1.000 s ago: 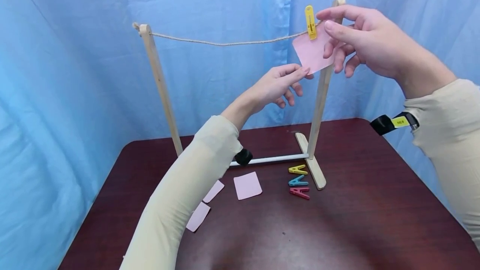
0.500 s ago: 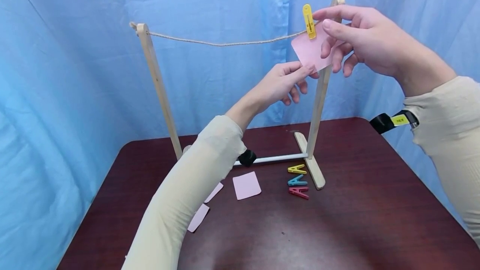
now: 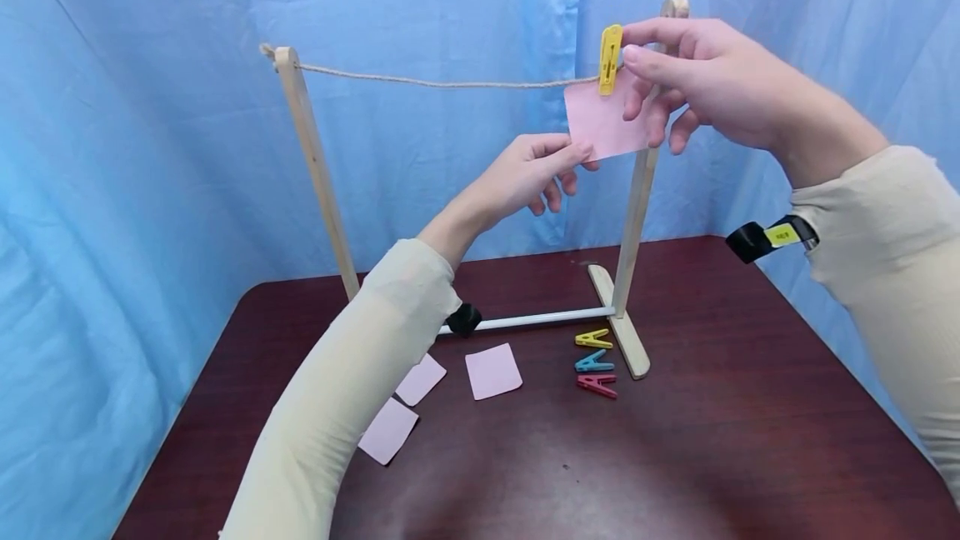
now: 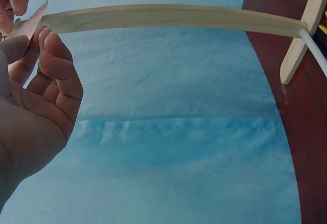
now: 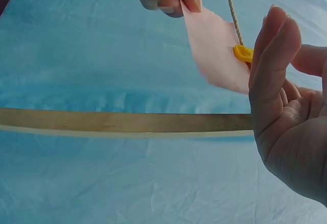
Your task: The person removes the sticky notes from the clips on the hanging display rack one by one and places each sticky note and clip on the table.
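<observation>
In the head view, a pink paper square point(image 3: 603, 125) hangs from the rope point(image 3: 450, 85) by a yellow clothespin point(image 3: 611, 59). My left hand point(image 3: 528, 173) pinches the paper's lower left corner between thumb and index finger. Its other fingers hang loosely. My right hand point(image 3: 712, 82) is just right of the clothespin. Its index fingertip touches the clothespin's edge, with the thumb close below and the other fingers loosely spread over the paper's right side, which they hide. In the right wrist view, fingers cover part of the clothespin point(image 5: 243, 53).
Two wooden posts point(image 3: 633, 215) hold the rope, joined low down by a white bar point(image 3: 540, 320). On the dark table point(image 3: 675, 440) lie yellow point(image 3: 593, 338), blue point(image 3: 594, 361) and red point(image 3: 597, 385) clothespins. Pink squares point(image 3: 493, 372) lie left of them, some partly behind the left sleeve.
The clothespin and its paper have shifted left along the rope, and the clothespin's tilt has changed. Both hands moved left with them, the left hand keeping its pinch on the paper.
</observation>
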Tool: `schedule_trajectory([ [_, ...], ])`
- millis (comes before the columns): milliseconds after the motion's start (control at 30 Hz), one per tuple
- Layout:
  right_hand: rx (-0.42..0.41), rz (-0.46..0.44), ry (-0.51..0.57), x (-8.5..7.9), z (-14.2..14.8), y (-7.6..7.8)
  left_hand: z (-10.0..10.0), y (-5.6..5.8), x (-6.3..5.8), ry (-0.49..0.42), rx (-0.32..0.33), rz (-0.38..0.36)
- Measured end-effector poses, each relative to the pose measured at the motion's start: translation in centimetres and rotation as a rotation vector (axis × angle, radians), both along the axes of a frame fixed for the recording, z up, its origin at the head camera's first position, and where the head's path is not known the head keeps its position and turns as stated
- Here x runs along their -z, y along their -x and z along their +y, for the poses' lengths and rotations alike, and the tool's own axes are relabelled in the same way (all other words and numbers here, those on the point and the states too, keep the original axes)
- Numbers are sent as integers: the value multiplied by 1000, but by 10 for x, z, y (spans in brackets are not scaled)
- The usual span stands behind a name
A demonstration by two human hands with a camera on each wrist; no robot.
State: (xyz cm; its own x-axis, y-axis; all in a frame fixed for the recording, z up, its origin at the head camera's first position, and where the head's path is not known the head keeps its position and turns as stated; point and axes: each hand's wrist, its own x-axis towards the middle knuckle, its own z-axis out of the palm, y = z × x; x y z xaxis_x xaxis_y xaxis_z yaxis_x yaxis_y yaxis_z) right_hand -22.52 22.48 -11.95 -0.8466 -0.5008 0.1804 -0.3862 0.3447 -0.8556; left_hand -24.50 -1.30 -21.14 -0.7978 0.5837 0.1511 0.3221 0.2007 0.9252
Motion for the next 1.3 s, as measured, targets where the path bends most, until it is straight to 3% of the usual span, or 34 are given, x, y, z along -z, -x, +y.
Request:
schedule_trajectory([
  [333,52,-13,-66,-1,-9,1,-27,2,-6,14,63,107],
  [600,76,-62,-130,-5,-17,4,-39,1,-9,40,82,110],
  [933,37,-86,-184,-4,-33,4,-56,0,-3,72,96,78],
  [1300,59,-105,-115,1,-49,8,-60,1,-4,76,103,93],
])
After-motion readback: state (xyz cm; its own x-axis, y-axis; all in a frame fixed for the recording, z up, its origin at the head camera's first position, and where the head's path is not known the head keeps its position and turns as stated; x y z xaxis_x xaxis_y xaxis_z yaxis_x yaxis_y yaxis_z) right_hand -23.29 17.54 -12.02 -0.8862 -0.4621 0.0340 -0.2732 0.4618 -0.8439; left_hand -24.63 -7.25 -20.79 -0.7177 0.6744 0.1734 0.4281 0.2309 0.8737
